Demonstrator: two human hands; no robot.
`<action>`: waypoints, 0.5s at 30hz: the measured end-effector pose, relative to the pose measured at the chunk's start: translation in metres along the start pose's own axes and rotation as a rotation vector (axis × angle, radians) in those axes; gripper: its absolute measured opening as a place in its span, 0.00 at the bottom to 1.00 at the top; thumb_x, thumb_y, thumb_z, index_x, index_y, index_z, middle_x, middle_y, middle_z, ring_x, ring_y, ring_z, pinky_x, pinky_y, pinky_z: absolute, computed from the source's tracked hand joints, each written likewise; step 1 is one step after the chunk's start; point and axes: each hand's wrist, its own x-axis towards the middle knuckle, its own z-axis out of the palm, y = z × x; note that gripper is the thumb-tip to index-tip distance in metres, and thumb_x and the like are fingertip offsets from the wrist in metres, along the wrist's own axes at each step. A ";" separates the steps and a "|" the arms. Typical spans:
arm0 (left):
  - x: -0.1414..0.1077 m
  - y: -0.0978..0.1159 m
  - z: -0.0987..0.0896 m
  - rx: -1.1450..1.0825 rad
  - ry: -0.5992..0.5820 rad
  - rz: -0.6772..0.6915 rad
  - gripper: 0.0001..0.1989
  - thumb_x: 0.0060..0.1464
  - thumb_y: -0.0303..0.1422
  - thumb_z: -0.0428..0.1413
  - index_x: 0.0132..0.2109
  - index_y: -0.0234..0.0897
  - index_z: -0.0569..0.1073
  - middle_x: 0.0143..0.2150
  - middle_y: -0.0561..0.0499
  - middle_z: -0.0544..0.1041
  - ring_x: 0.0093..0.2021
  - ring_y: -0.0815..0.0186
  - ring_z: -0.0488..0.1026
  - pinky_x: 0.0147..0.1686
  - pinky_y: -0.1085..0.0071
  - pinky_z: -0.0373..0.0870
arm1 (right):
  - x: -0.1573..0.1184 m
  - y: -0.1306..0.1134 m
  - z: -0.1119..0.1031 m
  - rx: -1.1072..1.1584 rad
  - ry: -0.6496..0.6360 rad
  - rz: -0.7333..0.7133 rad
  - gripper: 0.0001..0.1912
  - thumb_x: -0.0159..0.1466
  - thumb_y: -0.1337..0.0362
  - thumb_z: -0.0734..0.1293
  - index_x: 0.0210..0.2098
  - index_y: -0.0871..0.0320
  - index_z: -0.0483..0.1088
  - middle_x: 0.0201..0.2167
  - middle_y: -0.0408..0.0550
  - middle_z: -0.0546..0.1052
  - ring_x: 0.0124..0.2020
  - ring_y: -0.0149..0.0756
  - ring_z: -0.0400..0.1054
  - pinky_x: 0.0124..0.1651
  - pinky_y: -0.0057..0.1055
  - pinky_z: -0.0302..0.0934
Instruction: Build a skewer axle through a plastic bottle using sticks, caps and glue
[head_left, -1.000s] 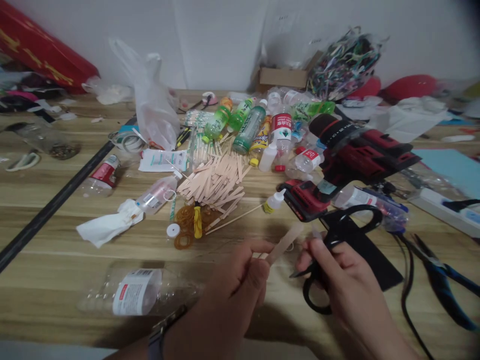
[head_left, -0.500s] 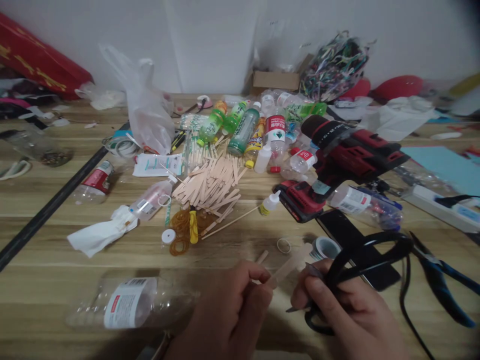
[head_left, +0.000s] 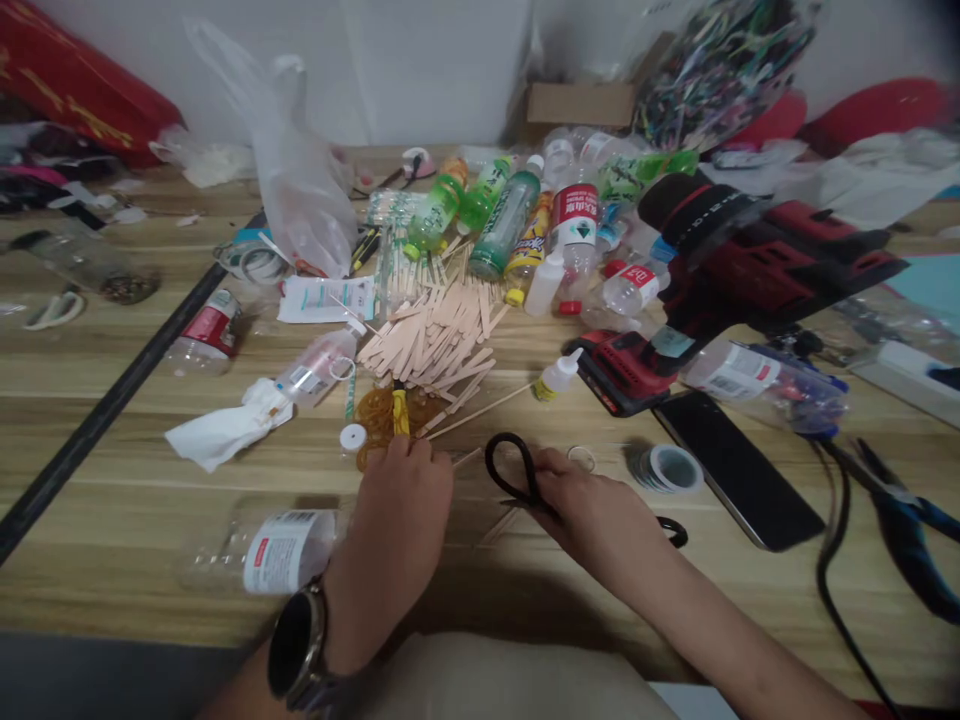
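Note:
My right hand (head_left: 589,505) holds black-handled scissors (head_left: 510,470); one loop rises to its left, another shows beyond the wrist. My left hand (head_left: 405,500) is closed, its fingers curled down at the near end of a yellow-handled tool (head_left: 401,412). What lies under those fingers is hidden. Brown rubber bands (head_left: 375,408) surround the tool. Behind them spreads a pile of flat wooden sticks (head_left: 439,335). Between my hands, small stick pieces (head_left: 501,525) rest on the table, and a pale ring (head_left: 581,458) lies just past my right hand.
A red cordless drill (head_left: 750,270) stands on the right, near a phone (head_left: 739,470), a wire spool (head_left: 671,468) and pliers (head_left: 900,510). A clear bottle (head_left: 281,550) lies front left. A small glue bottle (head_left: 556,378) stands ahead, with several drink bottles (head_left: 506,220) behind.
My hands have moved apart. The left has gone forward and left to the rubber bands; the pale stick it held no longer shows. The right has shifted left with the scissors. The view has tilted down.

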 end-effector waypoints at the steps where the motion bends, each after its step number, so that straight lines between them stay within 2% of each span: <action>1: 0.001 0.000 0.001 0.000 -0.001 0.006 0.16 0.56 0.15 0.47 0.38 0.31 0.78 0.41 0.38 0.81 0.45 0.48 0.76 0.41 0.56 0.73 | 0.000 0.001 0.000 0.003 -0.009 0.008 0.08 0.63 0.71 0.65 0.40 0.58 0.75 0.50 0.56 0.77 0.31 0.41 0.77 0.28 0.32 0.62; 5: 0.006 0.002 0.010 -0.004 0.038 0.060 0.15 0.55 0.15 0.49 0.38 0.31 0.78 0.40 0.38 0.81 0.43 0.50 0.77 0.40 0.57 0.73 | 0.000 0.013 0.000 0.071 -0.035 0.029 0.05 0.63 0.69 0.67 0.39 0.58 0.74 0.40 0.53 0.79 0.34 0.42 0.76 0.32 0.31 0.63; 7: 0.007 0.003 0.013 0.006 0.067 0.049 0.14 0.56 0.15 0.49 0.38 0.32 0.78 0.40 0.39 0.81 0.43 0.51 0.76 0.40 0.58 0.72 | -0.004 0.020 -0.005 0.127 -0.043 0.044 0.02 0.63 0.67 0.67 0.35 0.58 0.73 0.32 0.50 0.79 0.32 0.41 0.74 0.31 0.31 0.62; 10: 0.005 0.006 0.015 -0.039 0.171 0.021 0.13 0.60 0.19 0.49 0.40 0.33 0.77 0.41 0.41 0.79 0.43 0.52 0.74 0.42 0.57 0.71 | -0.011 0.025 -0.019 0.237 -0.065 0.032 0.06 0.63 0.64 0.67 0.30 0.57 0.72 0.25 0.45 0.75 0.26 0.36 0.70 0.28 0.28 0.60; 12: 0.002 0.010 0.014 -0.152 0.236 0.112 0.12 0.65 0.24 0.48 0.44 0.34 0.77 0.43 0.42 0.78 0.44 0.53 0.72 0.45 0.56 0.70 | -0.015 0.024 -0.029 0.310 -0.085 0.001 0.06 0.63 0.63 0.67 0.29 0.56 0.72 0.23 0.42 0.74 0.24 0.33 0.68 0.26 0.26 0.60; 15: -0.003 0.016 0.016 -0.346 0.172 0.361 0.13 0.68 0.29 0.47 0.42 0.35 0.77 0.42 0.44 0.79 0.44 0.53 0.72 0.47 0.57 0.67 | -0.017 0.018 -0.039 0.462 -0.099 -0.060 0.04 0.61 0.65 0.67 0.29 0.55 0.72 0.24 0.40 0.74 0.24 0.32 0.67 0.25 0.25 0.59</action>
